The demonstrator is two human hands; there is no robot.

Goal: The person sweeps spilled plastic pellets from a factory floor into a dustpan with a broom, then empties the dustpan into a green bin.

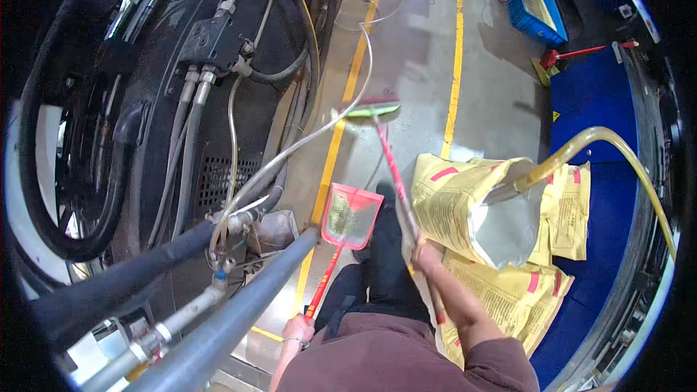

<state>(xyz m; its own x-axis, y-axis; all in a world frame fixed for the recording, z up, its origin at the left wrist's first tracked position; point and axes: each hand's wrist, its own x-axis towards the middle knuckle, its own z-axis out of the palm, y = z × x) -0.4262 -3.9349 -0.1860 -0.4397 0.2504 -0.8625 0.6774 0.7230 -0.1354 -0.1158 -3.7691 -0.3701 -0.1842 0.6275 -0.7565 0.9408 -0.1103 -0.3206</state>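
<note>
My left hand (298, 330) is closed round the red handle of a long-handled dustpan (351, 216). The dustpan's pink-rimmed pan, with a greyish, dirty inside, is in front of my legs. In my right hand (427, 255) is the handle of a broom (393, 162), pink in its upper stretch. Its green and dark red head (374, 107) is at the floor ahead, by the left yellow line and beyond the dustpan. Right of the broom handle stands an open yellow sack (454, 199) with pale contents and a clear yellowish hose (559, 156) reaching into it.
Black machinery with hoses (210, 43) fills the left side, and a grey pipe (239, 297) slants close by me. More yellow sacks (508, 283) lie at right beside a blue panel (592, 116). A blue crate (536, 14) and another red-handled brush (549, 58) are farther off.
</note>
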